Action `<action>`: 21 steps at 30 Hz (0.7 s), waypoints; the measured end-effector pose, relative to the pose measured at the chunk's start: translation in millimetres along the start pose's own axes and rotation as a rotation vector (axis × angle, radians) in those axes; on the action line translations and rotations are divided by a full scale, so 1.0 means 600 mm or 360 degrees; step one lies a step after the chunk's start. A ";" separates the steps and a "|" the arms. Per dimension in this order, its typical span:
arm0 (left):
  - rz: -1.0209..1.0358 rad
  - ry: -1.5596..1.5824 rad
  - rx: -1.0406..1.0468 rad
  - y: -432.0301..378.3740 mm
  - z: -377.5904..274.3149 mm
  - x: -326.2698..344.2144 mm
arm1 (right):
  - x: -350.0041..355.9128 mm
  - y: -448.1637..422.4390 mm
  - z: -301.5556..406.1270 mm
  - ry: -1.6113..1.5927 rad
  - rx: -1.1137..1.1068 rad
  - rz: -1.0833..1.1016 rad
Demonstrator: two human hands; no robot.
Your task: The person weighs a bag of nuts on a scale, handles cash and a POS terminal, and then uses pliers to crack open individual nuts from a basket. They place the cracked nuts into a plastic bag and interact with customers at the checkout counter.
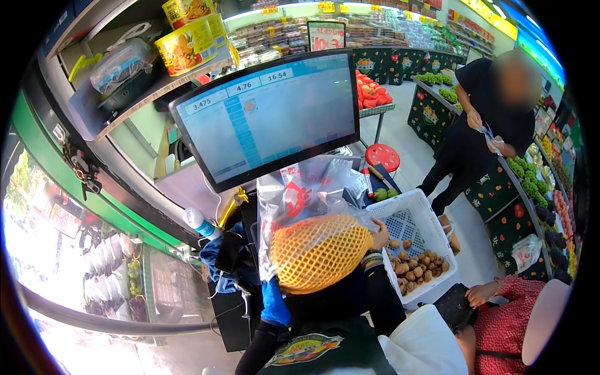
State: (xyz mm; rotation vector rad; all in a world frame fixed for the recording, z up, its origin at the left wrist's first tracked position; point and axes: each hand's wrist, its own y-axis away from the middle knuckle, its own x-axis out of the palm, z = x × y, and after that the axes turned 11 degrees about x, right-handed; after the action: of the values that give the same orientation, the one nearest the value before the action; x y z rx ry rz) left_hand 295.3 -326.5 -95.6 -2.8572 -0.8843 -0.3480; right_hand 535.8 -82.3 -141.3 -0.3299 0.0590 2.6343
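A large rounded fruit in a yellow foam net (321,255) is held in front of my body. A clear plastic bag with red print (300,192) covers its upper side, and the bag's far part lies below the monitor. My left hand (275,302), in a blue glove, grips the near left end of the fruit. My right hand (380,234), bare with bracelets at the wrist, holds the right end along with the bag's edge. The fruit hides most of the surface beneath it.
A monitor (267,117) stands just beyond the bag. To the right, a white plastic crate (422,201) holds walnuts (419,269); green fruits (385,194), a knife (382,176) and a marker (367,183) lie behind it. A bottle (201,222) stands left. Two people (487,108) are nearby.
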 end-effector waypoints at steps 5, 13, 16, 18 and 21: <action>-0.0149 0.0114 -0.0492 -0.023 -0.112 0.038 | -0.038 0.018 0.108 -0.0850 0.0596 0.0500; -0.0065 0.0409 -0.0023 0.027 -0.027 0.031 | -0.013 0.073 0.040 -0.1780 0.0922 0.0706; -0.0025 0.0596 -0.0295 0.034 -0.063 0.007 | -0.027 0.081 0.104 -0.1215 0.0574 0.0642; 0.0007 0.0533 -0.0407 0.041 -0.060 -0.013 | -0.037 0.070 0.111 -0.0466 0.0274 0.0476; 0.0271 -0.0069 -0.0059 0.058 -0.038 -0.029 | -0.046 0.071 0.124 -0.0155 -0.0176 0.0109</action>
State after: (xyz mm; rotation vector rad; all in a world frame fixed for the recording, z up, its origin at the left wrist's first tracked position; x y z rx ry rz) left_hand 297.5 -368.8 -80.1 -2.9577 -0.6411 -0.2871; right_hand 522.9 -125.3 -63.3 -0.2397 -0.1101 2.7234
